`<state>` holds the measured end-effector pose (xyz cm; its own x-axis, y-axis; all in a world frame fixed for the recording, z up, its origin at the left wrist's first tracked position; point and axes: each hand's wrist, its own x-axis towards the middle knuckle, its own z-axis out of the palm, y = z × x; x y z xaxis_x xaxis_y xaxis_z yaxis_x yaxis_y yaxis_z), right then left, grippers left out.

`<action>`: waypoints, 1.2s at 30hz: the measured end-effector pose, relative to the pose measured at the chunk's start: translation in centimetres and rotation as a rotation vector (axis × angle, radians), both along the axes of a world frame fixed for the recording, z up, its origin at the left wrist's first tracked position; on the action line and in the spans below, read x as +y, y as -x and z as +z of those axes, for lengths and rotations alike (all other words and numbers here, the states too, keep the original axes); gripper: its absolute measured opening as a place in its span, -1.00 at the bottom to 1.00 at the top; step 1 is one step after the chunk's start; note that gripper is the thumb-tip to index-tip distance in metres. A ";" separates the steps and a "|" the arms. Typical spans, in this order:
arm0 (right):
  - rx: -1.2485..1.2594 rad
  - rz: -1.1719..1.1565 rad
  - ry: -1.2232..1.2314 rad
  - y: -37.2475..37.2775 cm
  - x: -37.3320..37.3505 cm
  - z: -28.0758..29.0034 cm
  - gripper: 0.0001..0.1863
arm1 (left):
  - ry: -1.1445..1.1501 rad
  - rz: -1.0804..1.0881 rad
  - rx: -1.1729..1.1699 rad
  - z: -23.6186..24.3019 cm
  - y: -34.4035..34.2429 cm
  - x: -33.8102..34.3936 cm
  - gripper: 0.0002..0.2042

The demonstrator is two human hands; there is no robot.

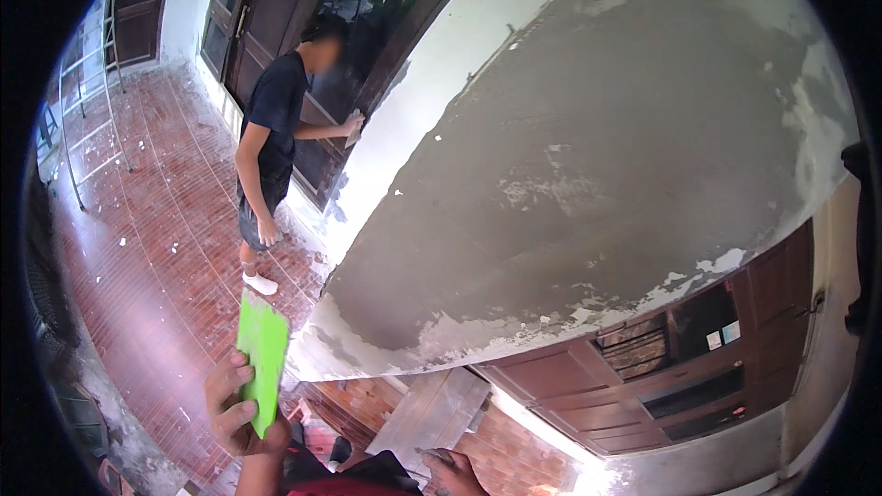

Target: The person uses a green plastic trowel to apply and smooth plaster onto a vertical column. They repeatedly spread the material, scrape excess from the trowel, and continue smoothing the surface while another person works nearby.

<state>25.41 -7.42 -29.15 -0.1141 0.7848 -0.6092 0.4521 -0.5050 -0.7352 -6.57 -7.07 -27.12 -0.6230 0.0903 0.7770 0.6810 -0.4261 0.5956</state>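
My left hand (235,407) is raised at the lower left, its fingers closed around a flat, bright green plate (263,349) that looks like a plastic putty spreader. The plate stands nearly upright, with its far end pointing away from me. Low in the view, my right hand (452,472) is partly cut off by the lower edge. Its fingers are bent around something thin and greyish that I cannot make out. Ahead and to the right of both hands spreads a wall (606,147) with a large grey plastered area, bordered by rough white patches. Neither hand touches it.
Another person (276,129) in dark clothes stands by the glazed door, one hand holding a small flat tool at the white wall strip. A metal ladder (89,129) stands at the far left. White flecks dot the red tiled floor (152,220). A greyish board (432,418) lies below the wall.
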 end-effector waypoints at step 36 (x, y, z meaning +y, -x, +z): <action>0.319 0.039 -0.112 -11.4 4.4 -3.8 -0.77 | -0.053 -0.193 0.230 17.7 -17.4 3.9 -0.41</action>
